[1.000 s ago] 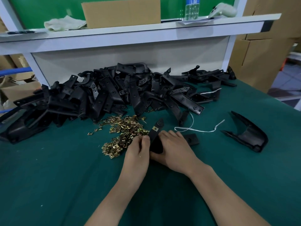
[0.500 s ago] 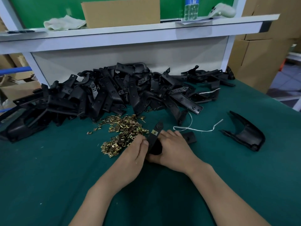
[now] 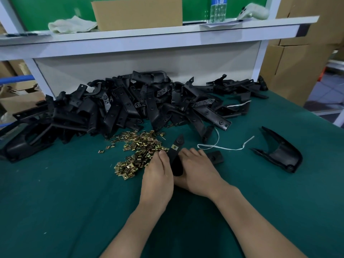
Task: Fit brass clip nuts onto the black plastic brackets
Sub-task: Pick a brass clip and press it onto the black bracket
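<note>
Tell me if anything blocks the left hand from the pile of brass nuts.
Nothing visible does. The left hand sits at the edge of the nut pile; the bracket held by the right hand lies on its other side.

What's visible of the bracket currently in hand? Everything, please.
The bracket is a long, narrow black strip, matte and plastic-looking, widening toward its near end. A round boss sits near the far tip; just below it one brass clip nut is fitted. It points away from the person, far end apparently raised above the green table. The right hand grips its near end, fingers curled round the right side; the left hand lies against its left edge. The near end is hidden between the hands.
</note>
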{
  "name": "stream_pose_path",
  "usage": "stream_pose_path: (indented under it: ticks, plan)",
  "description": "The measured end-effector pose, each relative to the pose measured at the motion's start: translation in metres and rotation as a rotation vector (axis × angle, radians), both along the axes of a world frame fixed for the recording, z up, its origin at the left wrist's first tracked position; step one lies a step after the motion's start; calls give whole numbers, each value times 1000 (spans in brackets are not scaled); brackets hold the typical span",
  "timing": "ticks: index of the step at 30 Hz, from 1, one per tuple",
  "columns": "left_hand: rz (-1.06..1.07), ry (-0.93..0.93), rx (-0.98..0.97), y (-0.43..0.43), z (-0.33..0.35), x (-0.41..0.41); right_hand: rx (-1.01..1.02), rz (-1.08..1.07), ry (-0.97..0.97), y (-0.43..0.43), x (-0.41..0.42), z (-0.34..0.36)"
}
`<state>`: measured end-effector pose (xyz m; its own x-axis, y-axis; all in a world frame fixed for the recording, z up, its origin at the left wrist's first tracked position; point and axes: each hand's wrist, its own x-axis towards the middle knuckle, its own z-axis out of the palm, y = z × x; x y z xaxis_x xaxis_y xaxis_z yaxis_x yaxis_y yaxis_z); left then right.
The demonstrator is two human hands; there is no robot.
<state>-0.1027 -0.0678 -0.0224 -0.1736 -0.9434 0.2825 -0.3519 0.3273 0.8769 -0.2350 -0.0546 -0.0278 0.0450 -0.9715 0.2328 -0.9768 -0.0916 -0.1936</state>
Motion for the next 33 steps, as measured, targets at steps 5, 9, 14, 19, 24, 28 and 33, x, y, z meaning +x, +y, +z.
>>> stream_pose_path:
  ticks: [5,9,14,19,24,28,33]
  plan:
    - [-146,-139,-119,-9,2,16,-18,-5,19,0,-1,-2]
    - [-204,-142,-130,-12,3,23,-34,0,-3,0,-1,-1]
    - [-223,-153,-98,-8,-2,27,-13,5,-32,0,-1,0]
    - [-189,-251,-93,-6,-6,24,-21,19,-28,1,-1,0]
    - [-129,-281,-122,-6,-3,22,-28,20,-17,0,-1,0]
    - [-127,-286,-159,-6,-3,23,-24,22,-23,0,-1,1]
    - [-156,-292,-184,-6,-3,23,-19,24,-18,0,-1,1]
